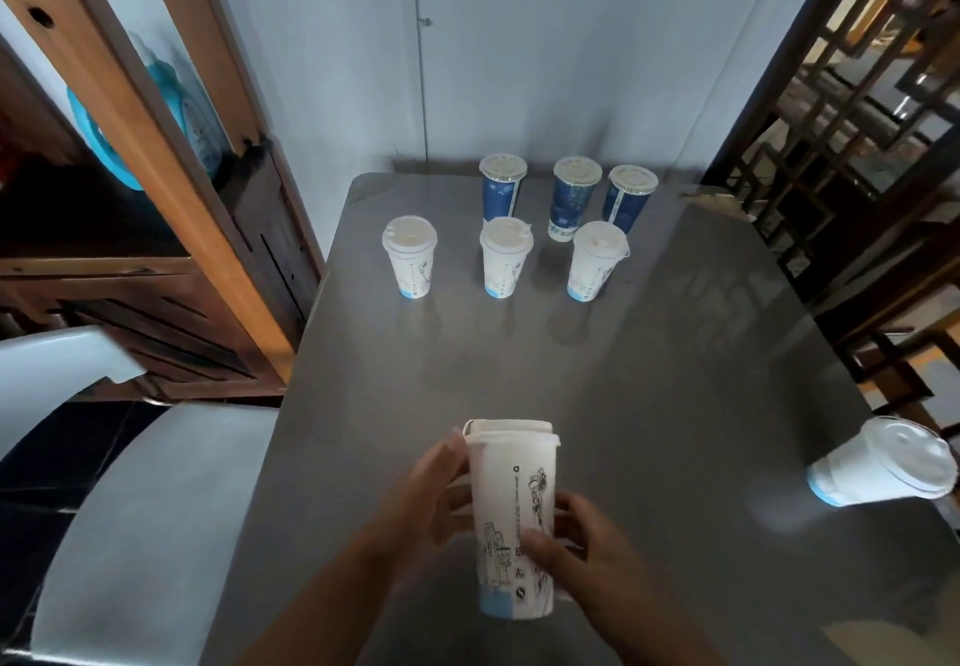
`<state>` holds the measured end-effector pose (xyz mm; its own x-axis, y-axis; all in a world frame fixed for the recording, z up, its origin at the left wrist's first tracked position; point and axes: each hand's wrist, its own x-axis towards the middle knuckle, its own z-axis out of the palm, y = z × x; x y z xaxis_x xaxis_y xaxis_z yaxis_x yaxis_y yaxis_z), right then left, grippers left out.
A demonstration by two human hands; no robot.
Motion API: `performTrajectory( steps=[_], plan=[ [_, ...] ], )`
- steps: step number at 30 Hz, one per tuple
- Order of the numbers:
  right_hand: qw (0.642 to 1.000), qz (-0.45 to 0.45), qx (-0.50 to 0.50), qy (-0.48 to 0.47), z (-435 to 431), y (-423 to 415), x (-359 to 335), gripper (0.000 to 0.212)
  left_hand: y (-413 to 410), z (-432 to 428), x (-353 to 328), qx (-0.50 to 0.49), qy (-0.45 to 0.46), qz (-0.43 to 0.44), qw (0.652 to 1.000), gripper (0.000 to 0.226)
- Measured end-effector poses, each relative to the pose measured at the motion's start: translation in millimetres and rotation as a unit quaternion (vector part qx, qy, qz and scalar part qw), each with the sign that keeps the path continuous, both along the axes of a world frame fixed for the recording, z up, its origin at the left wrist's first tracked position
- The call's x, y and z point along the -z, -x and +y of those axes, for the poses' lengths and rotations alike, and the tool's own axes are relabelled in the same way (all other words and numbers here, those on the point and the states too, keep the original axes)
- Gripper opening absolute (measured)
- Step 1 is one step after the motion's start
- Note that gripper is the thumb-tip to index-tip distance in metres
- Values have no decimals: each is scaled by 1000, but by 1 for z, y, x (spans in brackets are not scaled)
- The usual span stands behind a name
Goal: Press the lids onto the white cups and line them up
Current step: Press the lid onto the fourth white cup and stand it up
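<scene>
I hold a tall white cup [511,515] with black drawings and a blue base over the near part of the grey table [649,379]. A white lid [511,434] sits on its top. My left hand [434,494] grips the cup's left side near the rim. My right hand [576,546] wraps its lower right side. Three lidded white cups stand in a row farther back: left [410,257], middle [505,257], right [596,261]. Another lidded white cup [878,463] stands at the table's right edge.
Three blue lidded cups [571,195] stand in a row behind the white ones, near the wall. A white chair [130,499] is at the left of the table. A wooden shelf [156,172] is at the left, a lattice screen [857,120] at the right.
</scene>
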<state>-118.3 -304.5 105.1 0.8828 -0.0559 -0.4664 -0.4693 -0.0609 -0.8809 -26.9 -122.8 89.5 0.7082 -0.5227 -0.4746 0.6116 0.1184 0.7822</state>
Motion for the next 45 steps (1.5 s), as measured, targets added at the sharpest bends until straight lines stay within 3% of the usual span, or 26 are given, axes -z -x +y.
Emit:
performTrajectory(
  steps=[4,11,15,19,24,29,37,43,45],
  plan=[
    [999,5,28,30,-27,-6,13,49,11,-17,38,70,-72,-4,995,58],
    [997,3,-24,78,-138,-63,38,46,-39,-122,58,91,-153,-94,980,26],
    [984,-5,-104,145,-236,-138,42,55,-101,-215,54,99,-155,-149,972,32],
    [954,-41,-144,260,-320,-218,46,69,-169,-298,67,128,-193,-245,942,36],
    [955,-88,-119,256,-378,-297,87,82,-242,-362,104,70,-232,-303,921,44],
    [955,-134,-96,248,-407,-336,125,88,-286,-392,129,58,-267,-388,880,60],
    [943,-173,-77,272,-419,-353,144,83,-304,-414,147,32,-266,-392,880,72],
    [941,-159,-86,285,-420,-351,152,81,-305,-415,160,36,-286,-417,862,60],
    [947,-134,-90,277,-419,-347,152,77,-305,-416,156,42,-281,-392,875,60]
  ],
)
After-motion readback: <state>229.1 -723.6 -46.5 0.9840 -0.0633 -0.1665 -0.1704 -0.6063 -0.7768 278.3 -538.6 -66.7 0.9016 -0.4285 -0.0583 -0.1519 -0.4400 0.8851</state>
